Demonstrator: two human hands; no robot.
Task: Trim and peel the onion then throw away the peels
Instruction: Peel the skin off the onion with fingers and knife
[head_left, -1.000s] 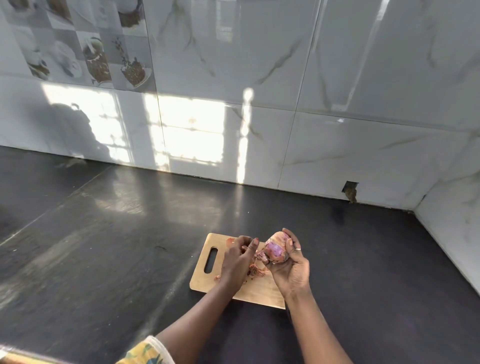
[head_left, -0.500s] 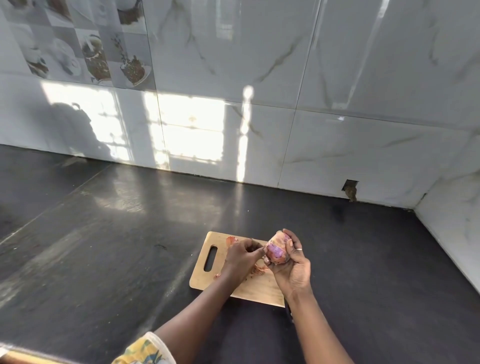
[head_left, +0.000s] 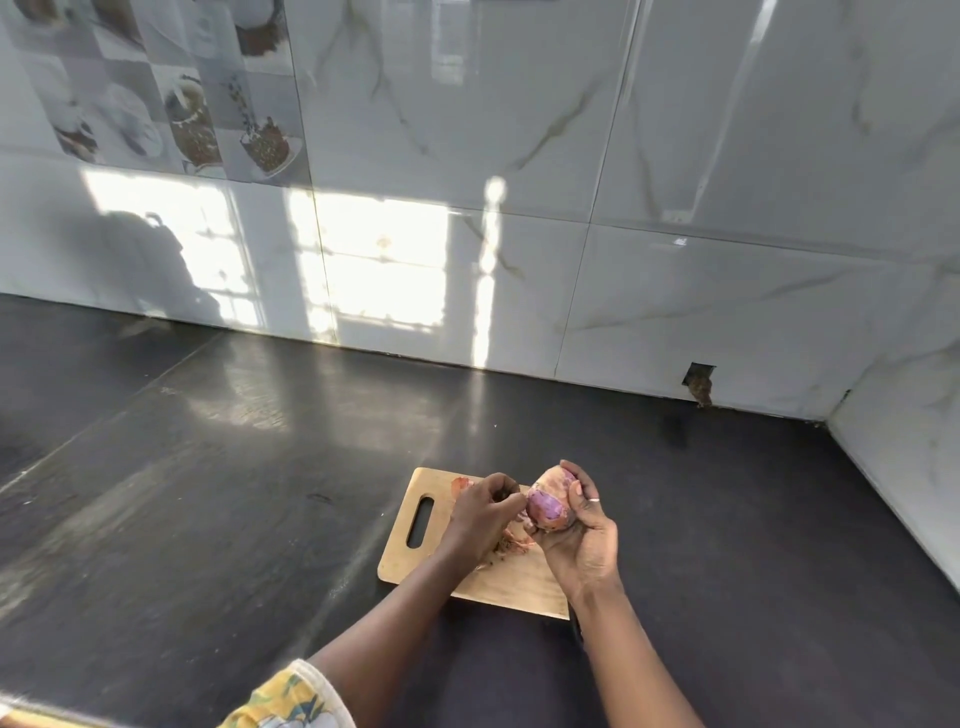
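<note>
A red onion (head_left: 548, 503) is held above the wooden cutting board (head_left: 415, 551), partly peeled, with purple flesh showing on its left side and papery skin over the rest. My right hand (head_left: 582, 530) grips it from the right and below, fingers curled over its top. My left hand (head_left: 483, 512) is right beside it, fingertips pinching at the skin on the onion's left edge. Loose peels (head_left: 514, 540) lie on the board under my hands, and one more peel (head_left: 460, 484) lies near the board's far edge.
The board sits on a dark stone counter (head_left: 234, 493) that runs to a marble-tiled wall (head_left: 571, 234). A side wall (head_left: 904, 467) closes the right. A small hole (head_left: 698, 382) is at the wall's base.
My left hand has closed in on the onion and now pinches at its skin. The onion has turned a little, showing more purple flesh.
</note>
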